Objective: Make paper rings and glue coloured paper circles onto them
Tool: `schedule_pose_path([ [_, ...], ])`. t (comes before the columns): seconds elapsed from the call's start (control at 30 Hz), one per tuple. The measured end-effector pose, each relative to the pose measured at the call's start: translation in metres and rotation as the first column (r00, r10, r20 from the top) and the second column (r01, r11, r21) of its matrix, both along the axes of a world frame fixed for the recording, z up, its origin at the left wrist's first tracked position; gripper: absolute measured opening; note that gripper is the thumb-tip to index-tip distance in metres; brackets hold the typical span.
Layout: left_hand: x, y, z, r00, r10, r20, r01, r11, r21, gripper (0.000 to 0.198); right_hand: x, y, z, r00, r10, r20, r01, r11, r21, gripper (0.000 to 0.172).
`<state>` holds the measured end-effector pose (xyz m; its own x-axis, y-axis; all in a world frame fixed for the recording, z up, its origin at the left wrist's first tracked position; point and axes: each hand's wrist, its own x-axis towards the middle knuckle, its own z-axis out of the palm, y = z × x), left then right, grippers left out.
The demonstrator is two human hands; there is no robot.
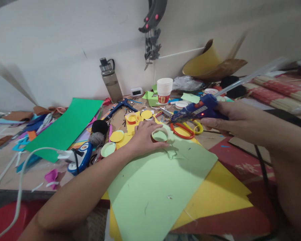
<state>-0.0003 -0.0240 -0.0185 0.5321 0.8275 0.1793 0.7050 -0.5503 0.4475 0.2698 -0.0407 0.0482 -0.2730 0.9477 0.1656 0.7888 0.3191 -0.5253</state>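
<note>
My left hand [143, 138] rests on the light green paper sheet [153, 187] and is closed around a small round cup piece with a green disc and red rim [160, 135]. My right hand [230, 118] grips a blue hot glue gun [199, 109], its nozzle pointing left toward the cup piece, a clear glue stick [251, 76] jutting out behind it. A red light shows on the gun. Red and yellow scissors [187, 130] lie just under the gun.
Yellow sheets [223, 194] lie under the green one. A large green sheet [67, 125], a second blue glue gun [79, 157] with white cord, yellow discs [116, 136], stacked paper cups [164, 89], a water bottle [110, 80] and bundled sticks [281, 92] crowd the table.
</note>
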Motion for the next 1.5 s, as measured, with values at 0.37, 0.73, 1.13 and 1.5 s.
schedule_pose_path([
  [0.37, 0.011, -0.007, -0.002, 0.995, 0.102, 0.01, -0.102, 0.994, 0.027, 0.056, 0.0, -0.001, 0.0, 0.999, 0.017, -0.047, -0.018, 1.0, -0.024, 0.045],
  [0.73, 0.005, -0.013, 0.001, 0.991, 0.134, 0.009, -0.134, 0.99, -0.053, 0.08, -0.003, -0.001, -0.001, 1.0, -0.015, -0.001, 0.015, 0.997, -0.081, 0.049],
  [1.13, 0.008, -0.007, -0.004, 0.991, 0.123, 0.048, -0.121, 0.991, -0.049, 0.055, -0.012, 0.001, -0.011, 0.987, 0.033, 0.159, -0.025, 0.998, -0.051, 0.05],
  [1.5, 0.008, -0.004, -0.006, 0.989, 0.141, 0.04, -0.138, 0.988, -0.066, 0.066, -0.044, -0.009, -0.02, 0.913, 0.116, 0.39, -0.137, 0.99, 0.025, 0.029],
])
